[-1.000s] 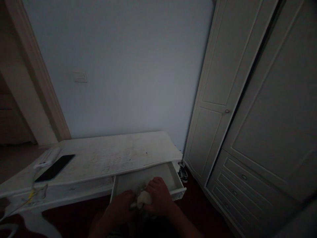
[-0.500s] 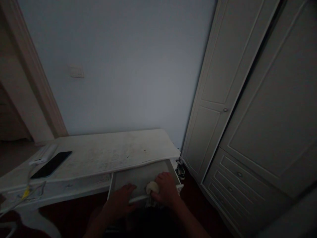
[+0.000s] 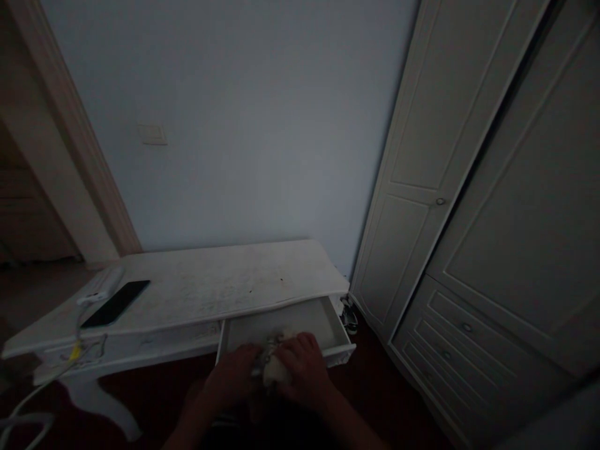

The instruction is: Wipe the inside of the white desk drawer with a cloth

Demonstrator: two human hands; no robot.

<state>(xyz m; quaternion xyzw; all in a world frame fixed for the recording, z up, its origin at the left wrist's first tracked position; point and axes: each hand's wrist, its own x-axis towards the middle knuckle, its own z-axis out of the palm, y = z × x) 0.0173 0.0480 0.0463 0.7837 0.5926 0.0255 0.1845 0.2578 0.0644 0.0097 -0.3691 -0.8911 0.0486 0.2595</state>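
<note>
A pale, soft-looking cloth bundle (image 3: 276, 370) with a grey patterned part is between my hands, above the front of the pulled-out drawer (image 3: 323, 312). My right hand (image 3: 302, 369) is closed around its right side. My left hand (image 3: 237, 372) meets its left side, with the fingers curled against the patterned part. Dim light and the fingers hide much of the bundle, so its exact kind does not show. The drawer belongs to a worn white desk (image 3: 220, 272).
On the desk's left lie a black phone (image 3: 117, 303) and a white device (image 3: 104, 284) with a cable. A grey wardrobe (image 3: 412, 237) with drawers stands at right. Shoes (image 3: 348, 317) sit on the dark red floor between desk and wardrobe. A light switch (image 3: 152, 134) is on the wall.
My hands have come together at the bundle. My left hand has moved from the drawer's front edge to its left side. The bundle is now nearer me, and the view has shifted slightly.
</note>
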